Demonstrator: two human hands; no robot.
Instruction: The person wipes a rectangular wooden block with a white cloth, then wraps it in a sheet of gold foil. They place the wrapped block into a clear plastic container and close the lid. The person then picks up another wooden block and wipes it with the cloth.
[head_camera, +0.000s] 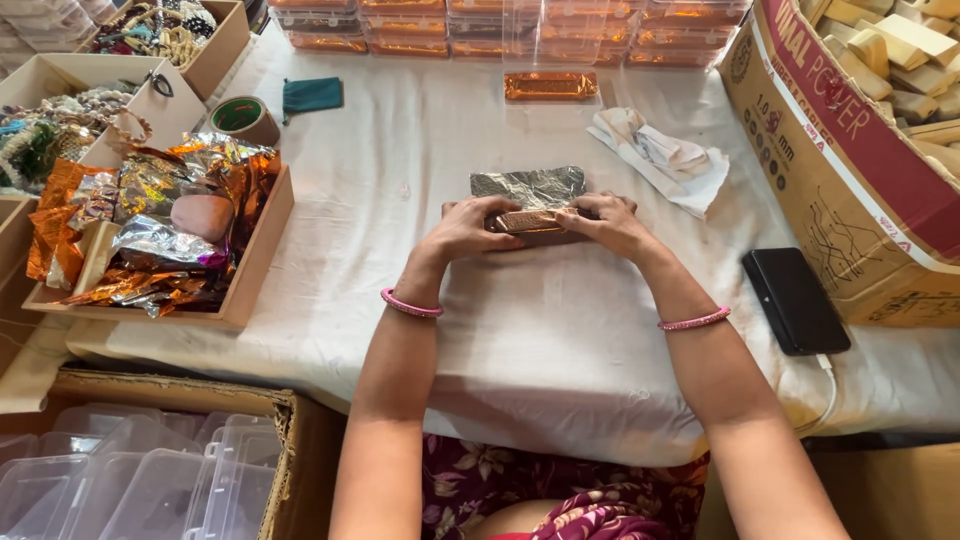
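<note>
Two hands are pressed onto one small bar at the middle of the tabletop (520, 340), which is draped in a white cloth. The left hand (468, 228) and the right hand (605, 222) are set at opposite ends of the copper-coloured bar (527, 221), and each grip is closed down over its end, fingers curled on top, so the bar is pinned flat and cannot slide on the cloth. A sheet of silver foil (530, 186) is seen lying just beyond the grip, its near edge tucked under or against the bar; exactly where it ends cannot be told, as the fingers cover it. The foil is spread flat and close, apparently so it can be drawn over the bar without either hand being lifted far.

Further beyond the grip, a finished-looking copper bar in a clear box (550, 86) is set apart, and behind it stacked clear boxes (500, 30) are lined along the far edge. To the right of the grip a crumpled white cloth (655, 155) is left near, a black phone (795, 300) is parked well apart with its cable trailing off the edge, and a large cardboard carton (850, 150) of wooden blocks is tilted inward. To the left of the grip, a shallow tray (255, 260) heaped with orange and silver foil wrappers is kept near, with a roll of tape (243, 118) and a teal pouch (312, 95) beyond it. Below the grip, empty clear plastic boxes (150, 480) are held in a carton.
</note>
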